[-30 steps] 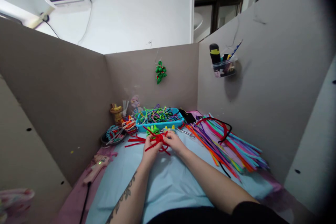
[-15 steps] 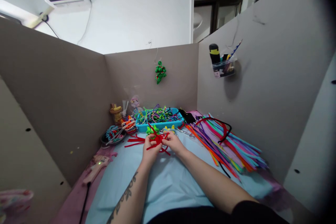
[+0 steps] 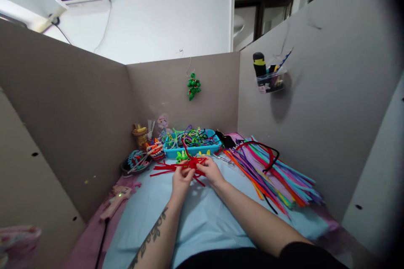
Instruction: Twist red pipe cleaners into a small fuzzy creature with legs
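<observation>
Between my hands is a bundle of red pipe cleaners (image 3: 193, 163), joined at a dense middle with loose ends sticking out several ways. My left hand (image 3: 183, 179) pinches it from the left, thumb and fingers closed. From the right, my right hand (image 3: 209, 170) grips it with thumb and fingertips. More red pipe cleaners (image 3: 162, 168) lie on the light blue cloth (image 3: 202, 214) to the left of my hands. Just behind the bundle sit a bright green fuzzy figure (image 3: 181, 156) and a yellow one, both partly hidden.
Behind stands a blue tray (image 3: 192, 150) of tangled pipe cleaner pieces. At right lie many coloured pipe cleaners (image 3: 271, 172) and scissors (image 3: 224, 159). A dark bowl (image 3: 136, 168) and a pink glue gun (image 3: 115, 204) with a cord are at left. Grey panels (image 3: 183, 109) enclose the table.
The red bundle has turned in my fingers, and one strand now points straighter up. My left fingers have shifted slightly on it; both hands keep hold.
</observation>
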Demonstrator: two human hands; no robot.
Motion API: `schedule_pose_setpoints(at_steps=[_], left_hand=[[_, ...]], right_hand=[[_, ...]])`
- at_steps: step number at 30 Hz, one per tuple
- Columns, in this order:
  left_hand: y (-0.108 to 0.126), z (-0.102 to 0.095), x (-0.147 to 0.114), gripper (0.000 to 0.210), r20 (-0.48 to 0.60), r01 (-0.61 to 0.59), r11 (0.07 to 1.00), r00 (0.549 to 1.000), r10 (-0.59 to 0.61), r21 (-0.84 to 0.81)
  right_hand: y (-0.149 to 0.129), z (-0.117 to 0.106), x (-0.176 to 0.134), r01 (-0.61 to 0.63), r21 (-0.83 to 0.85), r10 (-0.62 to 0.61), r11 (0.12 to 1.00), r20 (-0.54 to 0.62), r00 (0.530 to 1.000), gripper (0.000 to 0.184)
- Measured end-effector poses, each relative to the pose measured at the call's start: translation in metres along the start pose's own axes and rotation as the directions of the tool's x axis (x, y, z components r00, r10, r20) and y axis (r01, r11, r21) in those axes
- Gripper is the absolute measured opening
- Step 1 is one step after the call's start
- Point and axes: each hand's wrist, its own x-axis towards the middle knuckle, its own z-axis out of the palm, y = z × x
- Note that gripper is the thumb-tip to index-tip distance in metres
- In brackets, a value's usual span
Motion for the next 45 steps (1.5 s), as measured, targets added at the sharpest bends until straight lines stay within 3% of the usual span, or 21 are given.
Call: schedule_pose_setpoints(at_steps=[6, 9, 12, 14, 17, 23, 29, 33, 38, 41, 45], left_hand=[[0.002, -0.004, 0.002, 0.051, -0.036, -0.005, 0.997, 0.999, 0.002, -0.072], [-0.001, -0.007, 0.005, 0.052, -0.129, 0.035, 0.994, 0.991, -0.048, -0.103], [-0.003, -0.008, 0.007, 0.052, -0.184, 0.046, 0.991, 0.981, -0.068, -0.125], [-0.002, -0.008, 0.007, 0.051, -0.182, 0.042, 0.990, 0.981, -0.066, -0.133], [-0.001, -0.006, 0.005, 0.050, -0.171, 0.031, 0.990, 0.984, -0.054, -0.135], [0.001, -0.004, 0.001, 0.041, -0.124, 0.001, 0.993, 0.992, -0.015, -0.118], [0.002, -0.002, 0.001, 0.043, -0.120, 0.027, 0.992, 0.992, -0.041, -0.120], [0.004, -0.003, 0.001, 0.047, -0.110, 0.038, 0.991, 0.993, -0.053, -0.127], [0.006, -0.003, 0.001, 0.050, -0.102, 0.045, 0.992, 0.993, -0.057, -0.116], [0.006, -0.003, 0.002, 0.050, -0.091, 0.045, 0.990, 0.994, -0.058, -0.135], [0.005, -0.004, 0.003, 0.049, -0.091, 0.037, 0.984, 0.994, -0.053, -0.172]], right_hand=[[0.003, 0.006, -0.005, 0.029, -0.047, -0.024, 0.998, 0.094, 0.995, 0.026], [-0.001, 0.002, -0.004, 0.102, -0.136, -0.103, 0.985, -0.001, 0.995, 0.021], [-0.011, -0.002, -0.008, 0.236, -0.297, -0.276, 0.925, -0.102, 0.956, 0.016], [-0.019, -0.003, -0.012, 0.369, -0.403, -0.398, 0.837, 0.012, 0.917, 0.006], [-0.024, -0.001, -0.019, 0.493, -0.496, -0.471, 0.715, 0.180, 0.864, 0.010], [-0.016, 0.000, -0.018, 0.510, -0.577, -0.482, 0.638, 0.218, 0.849, 0.013], [-0.008, 0.002, -0.014, 0.484, -0.520, -0.443, 0.704, 0.211, 0.871, 0.011], [-0.005, 0.005, -0.012, 0.371, -0.441, -0.318, 0.817, 0.192, 0.928, 0.009], [-0.003, 0.003, -0.006, 0.247, -0.385, -0.199, 0.889, 0.161, 0.967, 0.014], [-0.005, 0.001, -0.005, 0.166, -0.269, -0.103, 0.949, 0.232, 0.967, 0.022], [-0.010, -0.002, -0.006, 0.142, -0.214, -0.076, 0.966, 0.288, 0.955, 0.021]])
